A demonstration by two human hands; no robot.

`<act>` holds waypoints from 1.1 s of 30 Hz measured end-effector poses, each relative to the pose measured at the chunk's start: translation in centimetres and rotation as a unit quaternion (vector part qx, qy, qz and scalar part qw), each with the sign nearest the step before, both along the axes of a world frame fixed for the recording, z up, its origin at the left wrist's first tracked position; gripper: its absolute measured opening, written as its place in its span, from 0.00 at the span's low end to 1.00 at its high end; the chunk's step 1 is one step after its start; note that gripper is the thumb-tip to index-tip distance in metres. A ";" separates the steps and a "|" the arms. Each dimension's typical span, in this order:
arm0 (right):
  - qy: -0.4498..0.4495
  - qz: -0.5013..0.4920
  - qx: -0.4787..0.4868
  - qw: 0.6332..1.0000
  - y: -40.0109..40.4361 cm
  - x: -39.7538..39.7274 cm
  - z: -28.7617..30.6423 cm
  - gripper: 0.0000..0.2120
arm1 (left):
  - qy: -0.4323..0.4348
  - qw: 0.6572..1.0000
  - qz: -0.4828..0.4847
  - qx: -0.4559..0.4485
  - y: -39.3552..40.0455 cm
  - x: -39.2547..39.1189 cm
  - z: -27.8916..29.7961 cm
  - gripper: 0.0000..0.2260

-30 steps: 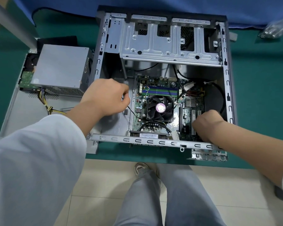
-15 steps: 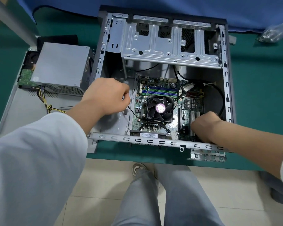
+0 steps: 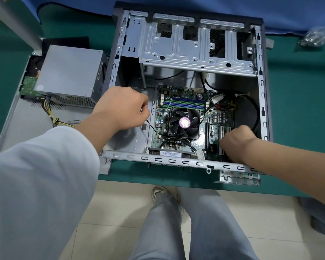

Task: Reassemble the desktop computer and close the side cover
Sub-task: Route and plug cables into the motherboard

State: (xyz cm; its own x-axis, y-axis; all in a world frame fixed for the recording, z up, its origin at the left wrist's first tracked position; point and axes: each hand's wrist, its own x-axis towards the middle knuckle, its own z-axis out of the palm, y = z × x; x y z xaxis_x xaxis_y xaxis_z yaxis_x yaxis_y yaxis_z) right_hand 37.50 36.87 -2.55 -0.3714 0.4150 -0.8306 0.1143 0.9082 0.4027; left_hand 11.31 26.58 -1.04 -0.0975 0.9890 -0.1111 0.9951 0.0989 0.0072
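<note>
The desktop case (image 3: pixel 191 47) lies open on its side in the upper middle of the frame, on the green table (image 3: pixel 298 109). The motherboard (image 3: pixel 176 113) sits in the case floor with its CPU fan (image 3: pixel 183 123) in place, so that part of the reassembly looks done. Whether it is screwed down cannot be told.

The left hand (image 3: pixel 120 107), at centre left, is curled and pinches a thin black cable (image 3: pixel 154 129) that runs down toward the fan. The right hand (image 3: pixel 235 141), at lower right inside the case, is curled over the expansion-slot area; what its fingers hold, if anything, is hidden beneath it.

Much appears left — the power supply (image 3: pixel 69 72) is outside the case at upper left, its wire bundle (image 3: pixel 51 113) loose, resting with a green circuit board (image 3: pixel 28 85) on a flat grey panel (image 3: pixel 23 128) that is probably the side cover. The drive cage (image 3: pixel 195 51) at the top looks empty. By this judgement the task is in its early-to-middle stage: cabling now, then power supply, drives and cover.
</note>
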 end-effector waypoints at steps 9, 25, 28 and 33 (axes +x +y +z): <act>-0.001 0.014 -0.006 1.000 0.2 0.2 -0.3 0.08 | 0.004 1.000 0.000 0.003 -0.1 0.0 -0.1 0.12; 0.006 0.009 -0.005 1.000 0.1 0.0 0.2 0.06 | 0.004 1.000 -0.002 0.002 -0.1 0.0 0.0 0.10; 0.013 -0.011 -0.002 1.000 0.0 0.0 0.1 0.05 | 0.003 1.000 0.001 0.003 -0.1 0.0 0.0 0.09; 0.014 -0.035 0.008 0.999 0.0 -0.1 0.2 0.05 | 0.004 1.000 0.002 -0.001 -0.1 0.0 0.0 0.09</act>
State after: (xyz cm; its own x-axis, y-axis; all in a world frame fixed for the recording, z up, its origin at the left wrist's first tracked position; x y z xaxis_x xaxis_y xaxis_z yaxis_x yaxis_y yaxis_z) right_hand 37.45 36.90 -2.38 -0.3642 0.4545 -0.8129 0.1885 0.8907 0.4135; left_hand 11.33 26.47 -1.04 -0.1026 0.9884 -0.1123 0.9947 0.1032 -0.0005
